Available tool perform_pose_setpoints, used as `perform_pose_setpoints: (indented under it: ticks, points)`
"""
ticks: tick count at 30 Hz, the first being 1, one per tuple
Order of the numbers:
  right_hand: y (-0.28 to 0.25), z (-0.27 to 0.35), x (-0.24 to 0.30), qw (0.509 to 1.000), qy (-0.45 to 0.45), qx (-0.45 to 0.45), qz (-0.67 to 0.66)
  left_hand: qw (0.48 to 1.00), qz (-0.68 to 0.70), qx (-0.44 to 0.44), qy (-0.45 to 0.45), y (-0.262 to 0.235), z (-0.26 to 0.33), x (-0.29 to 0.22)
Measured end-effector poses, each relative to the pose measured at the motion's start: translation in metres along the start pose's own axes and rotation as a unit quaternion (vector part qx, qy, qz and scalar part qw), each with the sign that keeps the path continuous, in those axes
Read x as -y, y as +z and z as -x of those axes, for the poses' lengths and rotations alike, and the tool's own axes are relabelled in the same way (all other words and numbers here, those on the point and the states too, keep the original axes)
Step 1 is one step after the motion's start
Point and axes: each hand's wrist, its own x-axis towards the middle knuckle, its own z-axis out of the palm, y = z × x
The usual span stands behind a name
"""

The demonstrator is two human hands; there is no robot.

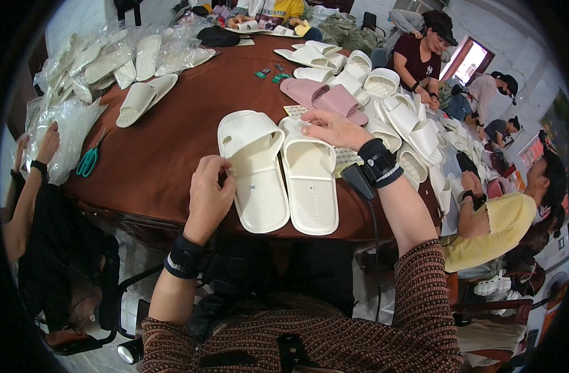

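Observation:
Two white slide slippers lie side by side in front of me, toes pointing away: the left slipper (pixel 259 193) and the right slipper (pixel 310 199). Each has a small size sticker on its heel. Beside the outer edge of the left slipper, my left hand (pixel 211 194) is closed, thumb and index finger together; whatever is between them is too small to make out. My right hand (pixel 337 129) grips the right slipper near its toe and strap. Behind that hand, partly covered, is a sheet of small stickers (pixel 346 158).
A pink slipper pair (pixel 322 98) and piled white slippers (pixel 415 127) stand at the right. At left are a single white slipper (pixel 145 101), teal-handled scissors (pixel 87 161) and bagged slippers (pixel 107 62). Small green pieces (pixel 281 78) lie farther back. People work around the brown-covered table (pixel 166 168).

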Motion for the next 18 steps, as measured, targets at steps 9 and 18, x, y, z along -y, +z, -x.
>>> perform_pose_setpoints:
  ticks: [9, 18]
  points:
    - [-0.035, 0.048, 0.036, 0.995, 0.014, -0.089, -0.031, 0.999, 0.011, 0.031, 0.028, -0.006, -0.005, 0.006]
    - [-0.065, 0.129, 0.005, 0.982, 0.132, -0.062, -0.118, 0.993, -0.022, 0.103, 0.056, -0.027, -0.049, -0.002]
